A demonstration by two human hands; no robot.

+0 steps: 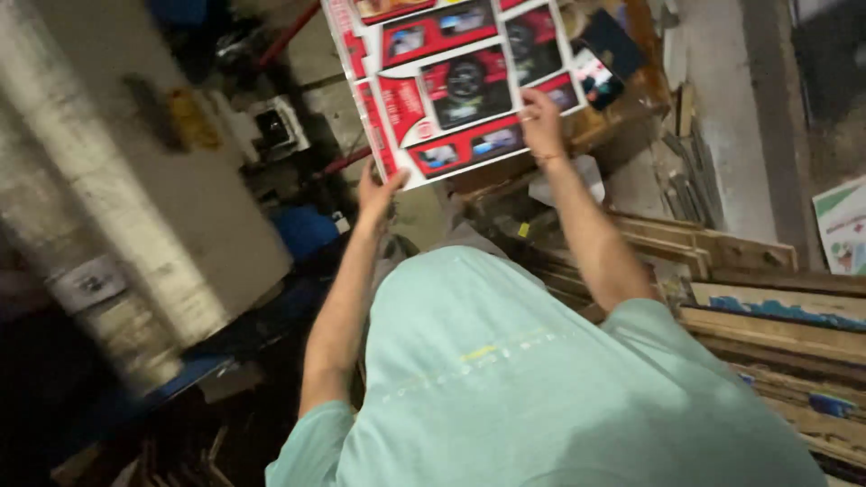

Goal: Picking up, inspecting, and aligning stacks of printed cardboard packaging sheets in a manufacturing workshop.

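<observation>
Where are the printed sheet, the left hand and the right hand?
printed sheet (456, 86), head view, on its red middle panel.
left hand (376, 194), head view, on its back.
right hand (542, 126), head view, on its back.

Dim, cluttered workshop, light weak. Big pale cylinder (135, 207) fills left side, metal bracket (90, 284) on it. Grey concrete floor (722, 117) top right, bare. Stacked wooden boards (776, 316) crowd right edge. Blue object (307, 230) near centre, small white box (275, 126) above it, red rod (289, 36) beyond.
</observation>
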